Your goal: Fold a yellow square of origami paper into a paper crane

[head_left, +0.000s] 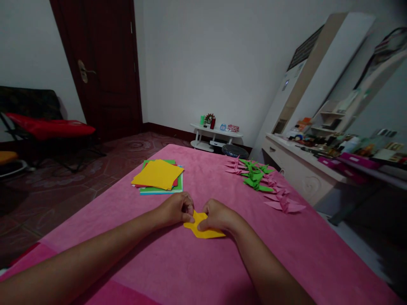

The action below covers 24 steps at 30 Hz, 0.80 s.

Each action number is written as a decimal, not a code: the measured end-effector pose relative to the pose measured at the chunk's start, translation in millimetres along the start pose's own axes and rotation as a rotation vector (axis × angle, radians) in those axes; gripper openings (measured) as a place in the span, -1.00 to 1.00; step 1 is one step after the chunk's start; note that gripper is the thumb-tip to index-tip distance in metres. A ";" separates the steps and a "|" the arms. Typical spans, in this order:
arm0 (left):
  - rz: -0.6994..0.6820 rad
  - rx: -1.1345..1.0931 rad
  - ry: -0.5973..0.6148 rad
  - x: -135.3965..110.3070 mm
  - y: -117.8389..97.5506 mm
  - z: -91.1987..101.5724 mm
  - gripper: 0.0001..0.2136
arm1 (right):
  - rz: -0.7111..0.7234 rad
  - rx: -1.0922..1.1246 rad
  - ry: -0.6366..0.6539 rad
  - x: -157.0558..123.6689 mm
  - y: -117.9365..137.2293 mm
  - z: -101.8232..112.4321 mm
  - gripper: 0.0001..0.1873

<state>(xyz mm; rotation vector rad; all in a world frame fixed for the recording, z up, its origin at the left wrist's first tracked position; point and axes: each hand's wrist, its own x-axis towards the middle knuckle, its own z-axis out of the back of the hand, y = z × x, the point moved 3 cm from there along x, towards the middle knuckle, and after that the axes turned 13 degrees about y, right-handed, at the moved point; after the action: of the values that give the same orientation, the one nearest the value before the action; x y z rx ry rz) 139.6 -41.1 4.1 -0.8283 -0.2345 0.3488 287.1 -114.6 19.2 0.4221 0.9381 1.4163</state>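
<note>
A partly folded piece of yellow origami paper lies on the pink-covered table between my hands. My left hand is closed at its left edge, thumb and fingers pinching the paper. From the right, my right hand grips the same piece, with its thumb pressed on top; some fingers are hidden. Beyond my left hand sits a stack of square paper sheets, yellow on top with green, red and blue edges showing. Pink paper cranes and green paper cranes stand in a group at the right.
A dressing table crowded with bottles and boxes runs along the right side. By the far wall is a low white shelf with small items and a dark round stool. A chair with red cloth stands left, near a brown door.
</note>
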 end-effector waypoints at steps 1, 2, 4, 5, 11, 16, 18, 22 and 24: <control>0.001 0.020 -0.036 0.8 -2.6 3.3 -0.83 | 0.018 0.098 0.023 0.8 -2.4 -0.5 -0.80; 0.004 0.037 -0.102 2.1 -5.6 7.9 -0.82 | 0.033 0.211 -0.003 1.5 -5.4 1.0 -0.84; 0.019 0.040 -0.320 6.4 -12.2 19.2 -0.75 | 0.067 0.445 -0.161 2.2 -11.8 9.3 -0.90; 0.038 0.000 -0.426 9.7 -15.0 23.5 -0.71 | 0.094 0.554 -0.294 1.5 -14.9 15.5 -0.91; 0.135 -0.919 -0.486 45.9 -27.3 -10.0 -0.54 | 0.253 0.770 -0.696 -3.8 -21.3 31.6 -0.74; -0.023 -1.201 -0.377 56.8 -48.0 -44.8 -0.67 | 0.409 0.817 -0.783 -1.3 -22.8 19.5 -0.71; -0.021 -1.188 -0.416 54.2 -49.0 -44.5 -0.68 | 0.431 0.814 -0.757 0.0 -22.0 14.1 -0.70; -0.028 -1.088 -0.458 48.2 -40.0 -34.1 -0.72 | 0.450 0.830 -0.647 0.7 -16.7 5.3 -0.68; -0.035 -1.074 -0.461 45.8 -34.8 -29.9 -0.73 | 0.454 0.835 -0.601 0.3 -13.3 1.9 -0.69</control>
<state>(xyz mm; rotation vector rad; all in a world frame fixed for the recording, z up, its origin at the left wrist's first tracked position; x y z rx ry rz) 199.0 -65.1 13.7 -1.7915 -0.9120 0.3710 297.1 -115.9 10.3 1.6688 0.9183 1.1058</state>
